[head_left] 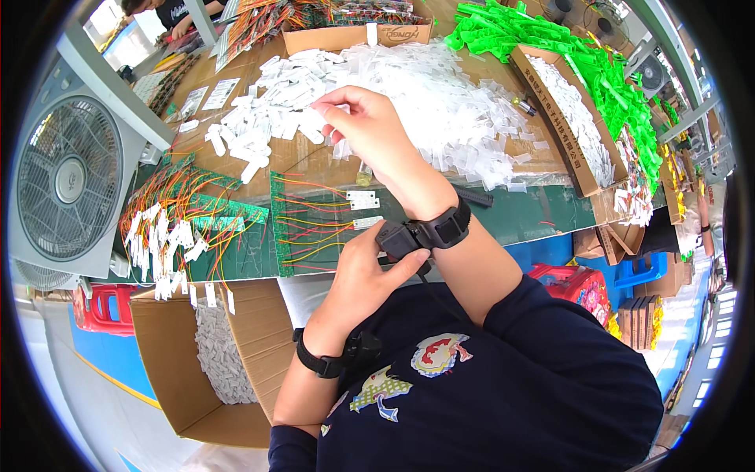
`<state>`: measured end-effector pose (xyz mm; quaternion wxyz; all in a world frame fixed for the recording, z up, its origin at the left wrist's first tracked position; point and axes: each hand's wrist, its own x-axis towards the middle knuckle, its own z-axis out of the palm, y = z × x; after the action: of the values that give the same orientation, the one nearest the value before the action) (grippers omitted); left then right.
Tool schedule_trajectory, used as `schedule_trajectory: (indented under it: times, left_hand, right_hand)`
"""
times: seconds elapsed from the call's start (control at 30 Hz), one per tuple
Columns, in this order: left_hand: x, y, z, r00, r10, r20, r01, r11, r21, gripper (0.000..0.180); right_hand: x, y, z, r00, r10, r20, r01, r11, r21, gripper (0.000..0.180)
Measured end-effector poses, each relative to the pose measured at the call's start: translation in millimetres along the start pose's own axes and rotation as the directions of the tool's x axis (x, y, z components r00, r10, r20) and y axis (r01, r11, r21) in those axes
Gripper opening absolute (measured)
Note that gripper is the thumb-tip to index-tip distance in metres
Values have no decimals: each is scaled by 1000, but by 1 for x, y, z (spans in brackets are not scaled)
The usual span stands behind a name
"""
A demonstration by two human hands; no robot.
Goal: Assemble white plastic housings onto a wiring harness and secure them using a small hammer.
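My right hand (363,124) is over the pile of small white flat pieces (291,86), thumb and index finger brought together and the other fingers curled. Whatever sits in that pinch is too small to make out. Lower down, my left hand (362,271) is beside white rectangular tabs (363,200) on the ends of red and yellow wires. Its fingertips are hidden behind the black device (401,241) strapped to my right wrist; its thumb stretches beneath the device. The wires run left to an upright green circuit board strip (280,224).
More wired boards with white tabs (169,236) hang over the table's left edge beside a grey fan (71,177). Clear plastic pieces (440,102), a long cardboard box (582,126) and green plastic parts (543,39) lie farther back. A cardboard carton (181,377) stands below. Another person is at far left.
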<state>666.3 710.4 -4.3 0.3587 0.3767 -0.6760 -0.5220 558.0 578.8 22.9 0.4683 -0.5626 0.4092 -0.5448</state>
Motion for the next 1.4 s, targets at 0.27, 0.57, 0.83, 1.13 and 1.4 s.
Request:
schedule_trajectory:
  times: [0.27, 0.57, 0.83, 1.13, 1.4]
  left_hand:
    - [-11, -11, -34, 988, 39, -148, -13, 985, 174, 22]
    - [-19, -38, -51, 926, 122, -356, 35, 914, 403, 9]
    - [9, -38, -38, 943, 265, -200, 1, 601, 799, 12]
    - [17, -43, -49, 945, 138, -297, 36, 857, 514, 11]
    - [17, -53, -58, 825, 26, -565, 44, 993, 110, 7]
  right_hand:
    - [-21, -9, -30, 992, 126, 20, -127, 991, 54, 18]
    - [-97, 18, -85, 876, 437, 207, -471, 867, 162, 19]
    - [-109, 30, -80, 850, 520, 85, -526, 831, 182, 22]
    - [-107, 34, -79, 907, 414, 80, -419, 906, 58, 24]
    - [-106, 43, -65, 901, 407, 150, -420, 905, 67, 20]
